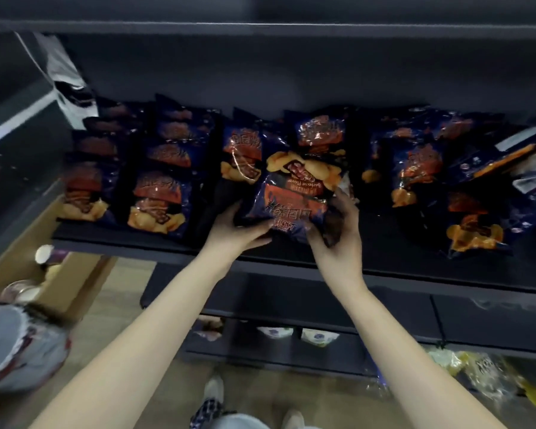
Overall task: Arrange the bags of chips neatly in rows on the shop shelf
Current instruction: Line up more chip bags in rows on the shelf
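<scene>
1. One barbecue chip bag (291, 199) is held over the shelf (121, 243) front; two neat rows (164, 187) are seen left, a loose pile (474, 224) right.
2. It is gripped between the left hand (242, 227) and right hand (338, 239).

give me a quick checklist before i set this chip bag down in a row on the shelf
1. Grip: left hand and right hand both hold the held bag at its near end: ok.
2. Facing: its print reads upside down, with the chips picture at the far end, unlike the shelved bags: not ok.
3. Free spot: bare shelf shows near the front edge beside the hands: ok.
4. Left rows: bags lined up front to back: ok.
5. Right-side bags: tilted and scattered, some showing their backs: not ok.
6. Bag undamaged: cannot tell.
</scene>
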Action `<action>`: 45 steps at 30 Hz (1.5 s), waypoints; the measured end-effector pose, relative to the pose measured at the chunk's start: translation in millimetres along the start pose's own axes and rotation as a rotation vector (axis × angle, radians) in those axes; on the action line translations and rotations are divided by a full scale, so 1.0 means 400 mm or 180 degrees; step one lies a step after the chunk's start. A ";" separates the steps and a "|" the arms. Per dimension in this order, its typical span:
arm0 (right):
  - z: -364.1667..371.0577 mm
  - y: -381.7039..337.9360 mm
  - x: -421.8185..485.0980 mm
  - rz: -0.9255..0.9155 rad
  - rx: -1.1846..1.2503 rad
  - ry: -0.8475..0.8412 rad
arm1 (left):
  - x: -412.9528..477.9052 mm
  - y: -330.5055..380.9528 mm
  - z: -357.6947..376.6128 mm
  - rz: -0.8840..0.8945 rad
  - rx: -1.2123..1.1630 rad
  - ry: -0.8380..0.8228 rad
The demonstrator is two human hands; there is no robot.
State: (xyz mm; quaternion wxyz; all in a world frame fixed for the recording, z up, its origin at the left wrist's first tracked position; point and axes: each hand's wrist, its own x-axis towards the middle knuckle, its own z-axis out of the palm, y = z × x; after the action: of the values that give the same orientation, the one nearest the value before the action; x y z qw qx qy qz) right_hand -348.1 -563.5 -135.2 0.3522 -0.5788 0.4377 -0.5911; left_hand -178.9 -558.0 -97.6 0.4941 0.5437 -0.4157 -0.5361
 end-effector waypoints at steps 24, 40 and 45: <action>0.143 -0.128 0.224 0.0112 -0.1905 -0.1843 | 0.141 0.318 -0.159 0.2394 0.4919 -0.0755; 0.237 0.043 0.232 0.1235 0.0040 0.0233 | 0.107 -0.110 -0.134 0.1919 0.4545 -0.0443; 0.257 0.059 0.234 0.0950 -0.0504 0.0107 | 0.112 -0.144 -0.144 0.1481 0.4651 -0.0756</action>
State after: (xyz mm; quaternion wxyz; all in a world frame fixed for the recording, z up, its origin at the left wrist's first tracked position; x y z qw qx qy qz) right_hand -256.0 -669.9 -127.1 0.3820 -0.5233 0.5698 -0.5055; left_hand -122.6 -587.0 -165.6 0.0621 0.5691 -0.8175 -0.0631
